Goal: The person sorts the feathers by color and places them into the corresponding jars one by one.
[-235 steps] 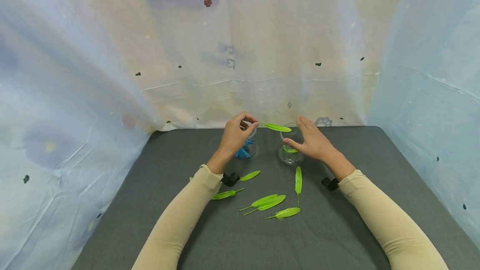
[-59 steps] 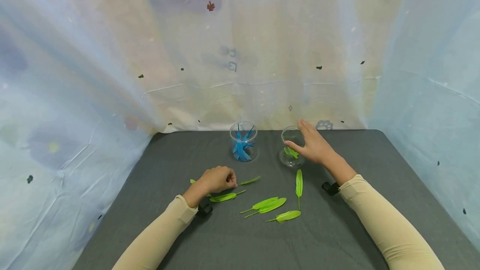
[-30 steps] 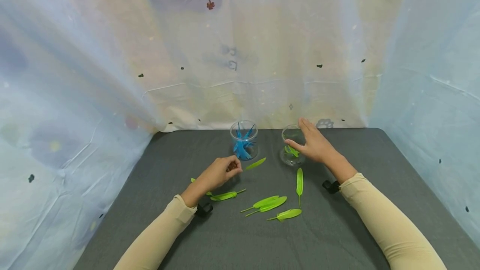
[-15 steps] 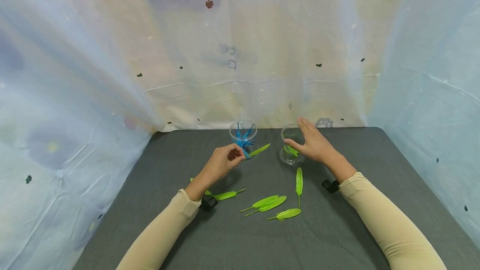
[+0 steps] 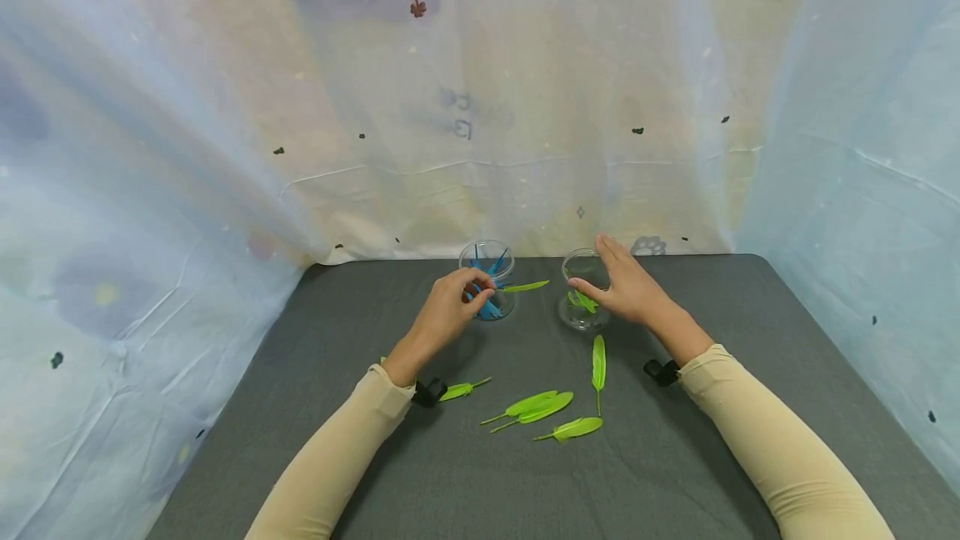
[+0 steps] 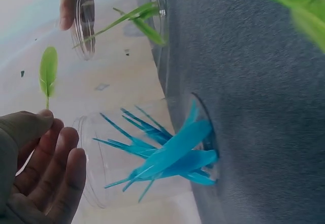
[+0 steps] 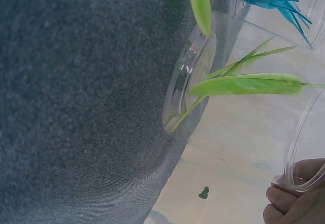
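Between thumb and fingertips my left hand (image 5: 442, 311) pinches a green feather (image 6: 49, 71) by its quill. In the head view this feather points right, level with the upper part of the left glass jar (image 5: 512, 303). Blue feathers (image 6: 172, 155) fill that jar, quills upward. My right hand (image 5: 633, 286) holds the right glass jar (image 5: 577, 323) near its rim, thumb on the near side and fingers behind. Several green feathers (image 7: 244, 85) stand inside the right jar. My left hand partly covers the blue-feather jar in the head view.
On the dark grey cloth (image 5: 480, 490) lie more green feathers: an upright one (image 5: 597, 361) before the right jar, an overlapping pair (image 5: 546, 408), a single one (image 5: 576, 429), and another (image 5: 457, 391) partly behind my left wrist. A patterned curtain (image 5: 525, 107) hangs behind the table.
My left hand has picked a green feather off the cloth and lifted it up and rightward, toward the jars. The right hand has stayed at its jar.
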The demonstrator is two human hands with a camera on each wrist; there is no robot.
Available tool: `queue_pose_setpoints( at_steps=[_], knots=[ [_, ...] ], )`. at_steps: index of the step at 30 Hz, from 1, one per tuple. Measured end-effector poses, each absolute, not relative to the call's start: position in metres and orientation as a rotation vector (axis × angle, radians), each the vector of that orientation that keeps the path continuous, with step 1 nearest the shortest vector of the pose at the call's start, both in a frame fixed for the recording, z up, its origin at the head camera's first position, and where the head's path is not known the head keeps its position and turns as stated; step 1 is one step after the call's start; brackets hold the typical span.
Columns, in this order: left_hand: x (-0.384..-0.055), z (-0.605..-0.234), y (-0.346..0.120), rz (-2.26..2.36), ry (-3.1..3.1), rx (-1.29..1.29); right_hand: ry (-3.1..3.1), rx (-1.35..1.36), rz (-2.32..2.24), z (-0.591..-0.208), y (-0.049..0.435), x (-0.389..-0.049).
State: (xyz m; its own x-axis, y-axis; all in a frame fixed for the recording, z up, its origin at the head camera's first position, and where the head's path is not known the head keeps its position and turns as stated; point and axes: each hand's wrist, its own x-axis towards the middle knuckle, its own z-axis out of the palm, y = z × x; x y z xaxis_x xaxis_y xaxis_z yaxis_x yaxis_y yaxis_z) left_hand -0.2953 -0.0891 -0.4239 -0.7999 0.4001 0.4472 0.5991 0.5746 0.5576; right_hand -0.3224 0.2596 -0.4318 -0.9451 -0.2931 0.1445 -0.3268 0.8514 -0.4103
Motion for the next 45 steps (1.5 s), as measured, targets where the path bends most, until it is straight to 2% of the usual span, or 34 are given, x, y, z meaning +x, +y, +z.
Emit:
queue_pose_setpoints(
  at_steps=[30, 45],
  knots=[
    [-0.323, -0.38, -0.042, -0.674, -2.517, -0.898, -2.92, 0.512, 0.574, -0.43, 0.258, -0.326],
    [-0.335, -0.379, -0.012, -0.372, -2.46, -1.015, -2.924, 0.489, 0.605, -0.43, 0.256, -0.324]
  ],
)
